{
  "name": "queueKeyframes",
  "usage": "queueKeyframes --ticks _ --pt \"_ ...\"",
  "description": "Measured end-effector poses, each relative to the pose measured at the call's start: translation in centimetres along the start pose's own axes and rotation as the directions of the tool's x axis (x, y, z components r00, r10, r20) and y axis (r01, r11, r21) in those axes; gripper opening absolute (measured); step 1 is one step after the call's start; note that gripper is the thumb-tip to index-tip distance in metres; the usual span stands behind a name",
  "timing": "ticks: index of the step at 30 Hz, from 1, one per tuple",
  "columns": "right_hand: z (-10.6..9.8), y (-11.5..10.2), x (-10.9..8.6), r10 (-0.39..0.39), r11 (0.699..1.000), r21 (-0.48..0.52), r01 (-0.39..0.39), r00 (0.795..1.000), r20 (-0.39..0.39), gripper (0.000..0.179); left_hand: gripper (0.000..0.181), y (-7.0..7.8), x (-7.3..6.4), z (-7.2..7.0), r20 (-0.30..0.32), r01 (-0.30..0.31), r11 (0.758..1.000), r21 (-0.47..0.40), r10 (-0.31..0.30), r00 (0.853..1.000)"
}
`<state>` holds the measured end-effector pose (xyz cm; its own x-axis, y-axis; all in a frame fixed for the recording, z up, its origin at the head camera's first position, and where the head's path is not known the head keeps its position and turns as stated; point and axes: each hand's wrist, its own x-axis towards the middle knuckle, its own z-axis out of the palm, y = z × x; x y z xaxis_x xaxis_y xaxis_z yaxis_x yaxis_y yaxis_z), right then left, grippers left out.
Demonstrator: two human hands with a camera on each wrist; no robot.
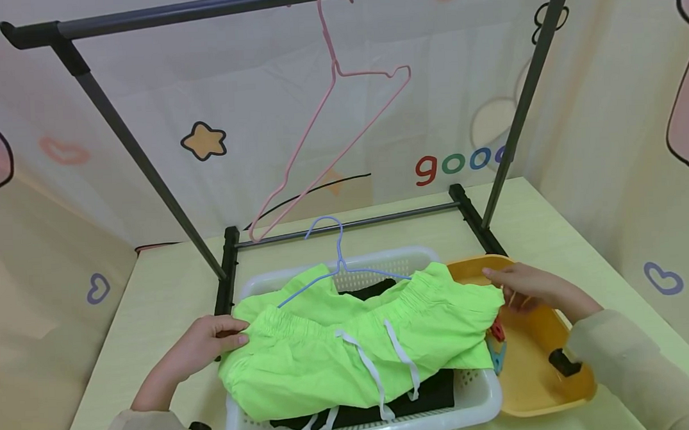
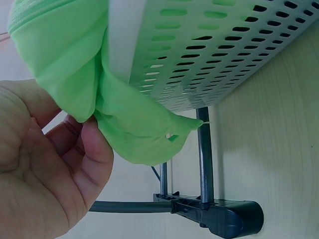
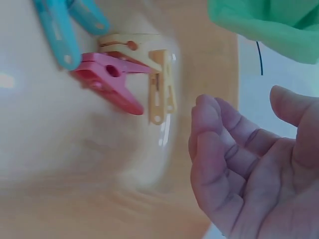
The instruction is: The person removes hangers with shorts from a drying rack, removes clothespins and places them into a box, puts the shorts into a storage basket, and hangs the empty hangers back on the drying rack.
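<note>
Bright green shorts with white drawstrings lie spread over a white perforated basket. A blue hanger sits at their waistband, its hook standing up. At the left end of the waistband my left hand pinches the fabric between thumb and fingers; the left wrist view shows the green cloth hanging from those fingertips. My right hand is beside the right end of the shorts, over a yellow tray. In the right wrist view its fingers are loosely bent, thumb apart, with nothing between them.
Black clothing with white stripes lies in the basket under the shorts. Clothespins, among them a pink one and a blue one, lie in the tray. Behind stands a black rack with a pink hanger on its bar.
</note>
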<state>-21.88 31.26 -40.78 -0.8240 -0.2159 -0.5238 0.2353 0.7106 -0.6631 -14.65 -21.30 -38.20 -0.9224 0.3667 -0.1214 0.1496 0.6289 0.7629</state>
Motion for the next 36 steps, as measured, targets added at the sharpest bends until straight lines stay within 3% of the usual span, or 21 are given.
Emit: queueKeyframes --ticks 10,17,36 --pt "-1.1 -1.1 0.1 -0.085 0.995 0.053 0.084 0.996 0.005 0.057 0.034 0.0 0.0 0.0 -0.001 0.011 1.000 -0.007 -0.011 1.000" --pt "-1.3 -2.6 -0.2 -0.136 0.990 0.038 0.136 0.991 -0.009 0.065 0.035 0.0 0.0 0.1 -0.009 0.017 1.000 -0.009 -0.017 1.000" --pt "-0.6 -6.4 -0.3 -0.271 0.951 0.154 0.269 0.963 -0.008 0.058 0.034 -0.3 0.0 0.1 -0.005 0.000 1.000 -0.011 0.000 1.000"
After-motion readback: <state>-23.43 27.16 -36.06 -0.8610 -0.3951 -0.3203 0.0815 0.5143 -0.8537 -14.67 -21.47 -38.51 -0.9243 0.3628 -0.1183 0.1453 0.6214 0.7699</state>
